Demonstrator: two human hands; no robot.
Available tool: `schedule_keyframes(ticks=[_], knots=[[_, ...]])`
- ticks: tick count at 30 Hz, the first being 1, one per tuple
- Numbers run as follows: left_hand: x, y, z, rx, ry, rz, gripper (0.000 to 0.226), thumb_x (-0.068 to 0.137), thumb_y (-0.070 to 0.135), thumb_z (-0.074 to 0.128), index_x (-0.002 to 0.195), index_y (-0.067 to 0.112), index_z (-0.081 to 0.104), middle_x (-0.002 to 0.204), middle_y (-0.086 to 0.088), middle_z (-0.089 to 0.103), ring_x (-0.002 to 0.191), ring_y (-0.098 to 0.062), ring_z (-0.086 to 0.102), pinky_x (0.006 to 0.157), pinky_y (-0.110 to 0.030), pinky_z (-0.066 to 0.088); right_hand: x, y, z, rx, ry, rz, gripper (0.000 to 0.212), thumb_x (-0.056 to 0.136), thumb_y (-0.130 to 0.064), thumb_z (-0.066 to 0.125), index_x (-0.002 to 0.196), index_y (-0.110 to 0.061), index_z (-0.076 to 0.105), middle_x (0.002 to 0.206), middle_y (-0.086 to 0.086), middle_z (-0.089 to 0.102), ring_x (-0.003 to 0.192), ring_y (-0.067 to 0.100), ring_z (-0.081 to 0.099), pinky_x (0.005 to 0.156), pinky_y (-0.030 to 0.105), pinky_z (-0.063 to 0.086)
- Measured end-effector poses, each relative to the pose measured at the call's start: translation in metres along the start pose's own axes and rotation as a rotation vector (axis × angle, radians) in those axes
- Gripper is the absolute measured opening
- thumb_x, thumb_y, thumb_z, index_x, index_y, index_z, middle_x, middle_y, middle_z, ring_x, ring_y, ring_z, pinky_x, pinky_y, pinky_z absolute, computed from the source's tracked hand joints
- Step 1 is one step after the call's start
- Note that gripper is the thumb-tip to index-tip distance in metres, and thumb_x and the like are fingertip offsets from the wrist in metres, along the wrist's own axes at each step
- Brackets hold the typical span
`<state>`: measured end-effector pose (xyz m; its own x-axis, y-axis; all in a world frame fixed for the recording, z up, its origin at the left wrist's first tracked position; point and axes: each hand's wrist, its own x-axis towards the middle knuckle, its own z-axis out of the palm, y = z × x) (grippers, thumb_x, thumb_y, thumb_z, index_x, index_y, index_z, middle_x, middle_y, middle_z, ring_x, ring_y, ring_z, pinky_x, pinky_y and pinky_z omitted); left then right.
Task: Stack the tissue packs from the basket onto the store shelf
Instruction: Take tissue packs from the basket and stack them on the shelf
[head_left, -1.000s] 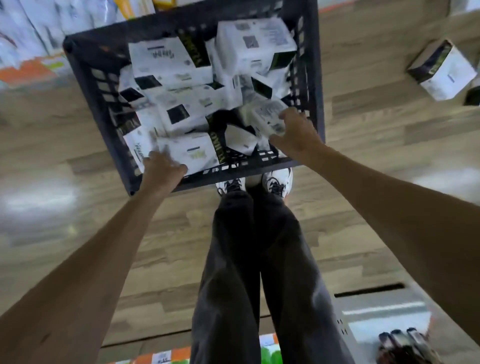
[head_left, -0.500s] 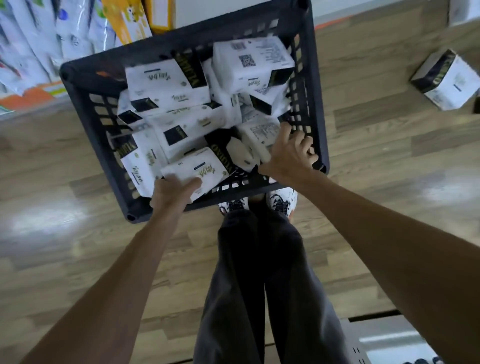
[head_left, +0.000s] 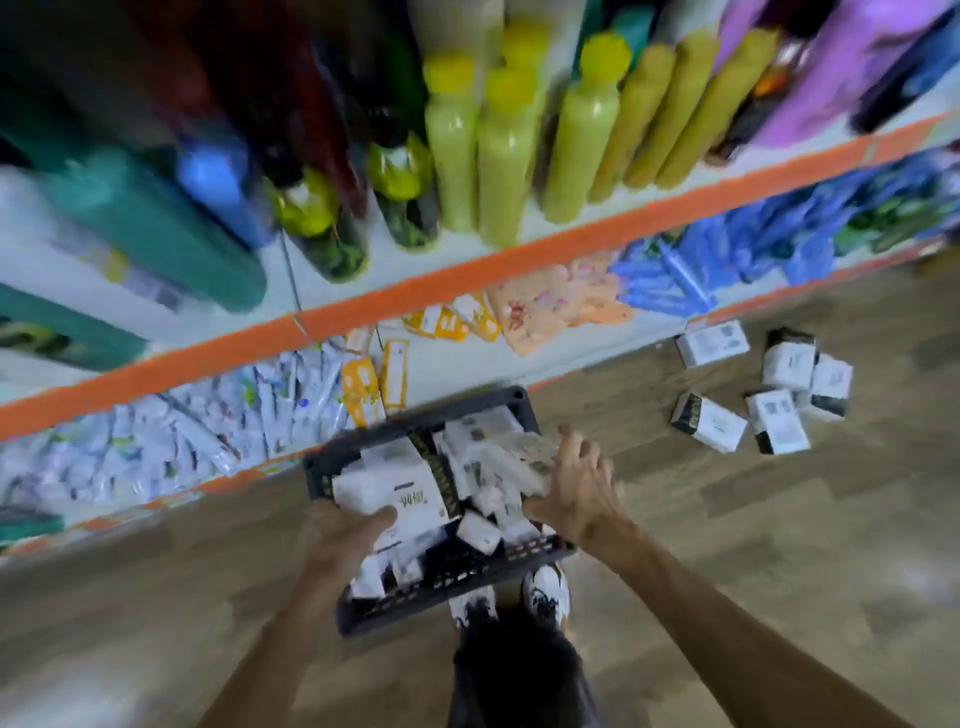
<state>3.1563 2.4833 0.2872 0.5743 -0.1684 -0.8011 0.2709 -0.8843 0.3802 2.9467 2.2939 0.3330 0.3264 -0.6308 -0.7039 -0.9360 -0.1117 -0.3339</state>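
Bending over the dark basket (head_left: 415, 600) at the lower centre of the head view, the person has both hands down among the tissue packs (head_left: 480, 534) heaped inside it. The left hand (head_left: 345, 535) grips a white pack (head_left: 395, 486) at the near left of the pile, with the thumb laid across its top and the fingers hidden beneath. The right hand (head_left: 576, 493) has its fingers curled over a second pack (head_left: 519, 460) at the basket's right side. Motion blur softens the edges, but it reads as a grip rather than a flat touch.

The basket sits on the wooden floor (head_left: 779, 571) just in front of the person's shoes (head_left: 545, 592). It is close against the foot of the store shelf (head_left: 415, 291), whose orange-edged boards run diagonally across the upper half of the frame. Yellow-green bottles (head_left: 498, 156) stand on the upper board, and white packets (head_left: 156, 436) crowd the lower one. At the right of the frame, loose packs (head_left: 769, 395) lie scattered on the floor, well apart from the basket.

No pack of this kind can be made out on the shelf, and the basket looks nearly full. The job therefore appears to be near its beginning: two packs are in hand and none is visibly stacked. The bulk of the load and the strays on the floor are left to place.
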Motion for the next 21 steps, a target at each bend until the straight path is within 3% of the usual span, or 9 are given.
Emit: schedule_keyframes(ticks=[2, 6, 9, 11, 13, 14, 16, 19, 21], knots=[[-0.032, 0.037, -0.033, -0.029, -0.007, 0.128, 0.075, 0.034, 0.067, 0.081, 0.083, 0.012, 0.070, 0.082, -0.012, 0.074, 0.076, -0.027, 0.072, 0.076, -0.049, 0.059, -0.039, -0.030, -0.058, -0.026, 0.052, -0.034, 0.080, 0.072, -0.040, 0.073, 0.132, -0.016, 0.027, 0.131, 0.011, 0.037, 0.124, 0.036, 0.037, 0.099, 0.047, 0.037], [-0.163, 0.143, -0.098, -0.019, 0.031, 0.335, 0.061, 0.035, 0.061, 0.073, 0.060, 0.009, 0.055, 0.057, -0.005, 0.056, 0.060, -0.018, 0.059, 0.061, -0.029, 0.045, -0.111, -0.076, -0.161, 0.095, 0.091, -0.118, 0.078, 0.068, -0.054, 0.064, 0.132, -0.027, 0.028, 0.125, 0.002, 0.037, 0.114, 0.031, 0.045, 0.090, 0.045, 0.041], [-0.226, 0.191, -0.139, 0.007, 0.014, 0.463, 0.051, 0.064, 0.046, 0.082, 0.071, 0.001, 0.058, 0.061, -0.016, 0.055, 0.066, -0.025, 0.062, 0.058, -0.029, 0.040, -0.117, -0.063, -0.210, 0.169, 0.041, -0.161, 0.067, 0.068, -0.065, 0.061, 0.123, -0.036, 0.037, 0.122, 0.001, 0.046, 0.103, 0.019, 0.053, 0.077, 0.037, 0.044], [-0.255, 0.214, -0.165, 0.026, -0.013, 0.526, 0.045, 0.074, 0.040, 0.079, 0.070, 0.005, 0.052, 0.058, -0.014, 0.048, 0.057, -0.025, 0.053, 0.054, -0.026, 0.039, -0.156, -0.088, -0.261, 0.121, 0.050, -0.232, 0.053, 0.080, -0.057, 0.062, 0.121, -0.031, 0.041, 0.117, 0.003, 0.050, 0.100, 0.016, 0.053, 0.072, 0.030, 0.042], [-0.276, 0.232, -0.186, 0.042, -0.034, 0.576, 0.045, 0.067, 0.050, 0.079, 0.072, 0.011, 0.058, 0.060, -0.009, 0.061, 0.061, -0.026, 0.062, 0.063, -0.029, 0.051, -0.196, -0.121, -0.316, 0.083, 0.054, -0.306, 0.041, 0.085, -0.046, 0.061, 0.113, -0.019, 0.046, 0.102, -0.001, 0.050, 0.095, 0.020, 0.051, 0.069, 0.030, 0.039], [-0.282, 0.238, -0.196, 0.047, -0.037, 0.592, 0.040, 0.068, 0.048, 0.080, 0.071, 0.013, 0.061, 0.061, -0.002, 0.067, 0.067, -0.023, 0.067, 0.070, -0.032, 0.053, -0.211, -0.132, -0.339, 0.086, 0.057, -0.324, 0.043, 0.082, -0.050, 0.061, 0.108, -0.018, 0.049, 0.098, -0.002, 0.052, 0.093, 0.020, 0.052, 0.071, 0.031, 0.043], [-0.300, 0.248, -0.212, 0.011, -0.054, 0.635, 0.021, 0.075, 0.034, 0.080, 0.073, 0.017, 0.068, 0.069, 0.000, 0.073, 0.076, -0.021, 0.070, 0.069, -0.030, 0.049, -0.225, -0.140, -0.375, 0.140, 0.071, -0.329, 0.054, 0.070, -0.061, 0.062, 0.106, -0.021, 0.057, 0.099, -0.002, 0.059, 0.095, 0.020, 0.057, 0.077, 0.034, 0.048], [-0.316, 0.263, -0.230, -0.083, -0.052, 0.620, 0.048, 0.071, 0.045, 0.081, 0.076, 0.000, 0.066, 0.073, -0.025, 0.063, 0.069, -0.030, 0.061, 0.066, -0.030, 0.040, -0.227, -0.139, -0.416, 0.427, -0.024, -0.324, 0.061, 0.057, -0.061, 0.062, 0.102, -0.020, 0.064, 0.094, 0.000, 0.062, 0.084, 0.020, 0.059, 0.076, 0.034, 0.048], [-0.318, 0.280, -0.238, -0.176, -0.030, 0.653, 0.076, 0.058, 0.062, 0.081, 0.093, -0.004, 0.068, 0.091, -0.029, 0.067, 0.083, -0.036, 0.067, 0.079, -0.035, 0.049, -0.229, -0.150, -0.442, 0.559, -0.096, -0.354, 0.054, 0.065, -0.058, 0.059, 0.100, -0.017, 0.064, 0.090, 0.009, 0.059, 0.079, 0.024, 0.057, 0.070, 0.033, 0.045]])
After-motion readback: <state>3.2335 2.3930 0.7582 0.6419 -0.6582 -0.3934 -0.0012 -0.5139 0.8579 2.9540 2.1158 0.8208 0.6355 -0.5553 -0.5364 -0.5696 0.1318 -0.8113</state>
